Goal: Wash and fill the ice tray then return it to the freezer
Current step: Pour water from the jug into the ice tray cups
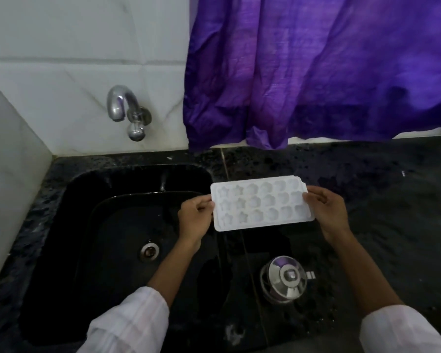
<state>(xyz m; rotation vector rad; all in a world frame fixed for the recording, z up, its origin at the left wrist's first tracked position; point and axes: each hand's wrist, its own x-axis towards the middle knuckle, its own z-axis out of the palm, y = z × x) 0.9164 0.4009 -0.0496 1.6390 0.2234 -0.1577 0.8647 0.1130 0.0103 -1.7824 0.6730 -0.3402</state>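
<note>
Fingers (pixel 204 203) of left hand (pixel 195 221), right hand (pixel 326 212) pinching ice tray (pixel 261 203) ends (undersides hidden).

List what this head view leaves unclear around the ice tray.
- Ice tray: water in its cells unreadable, white on white, blurred.
- Sink: floor lost in darkness; near corner under the left sleeve.
- Purple curtain: hides whatever is behind it.
- Freezer: outside the head view.

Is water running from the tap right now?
No, the tap shows no stream below its spout, and the ice tray is held off to its right over the counter edge.
</note>
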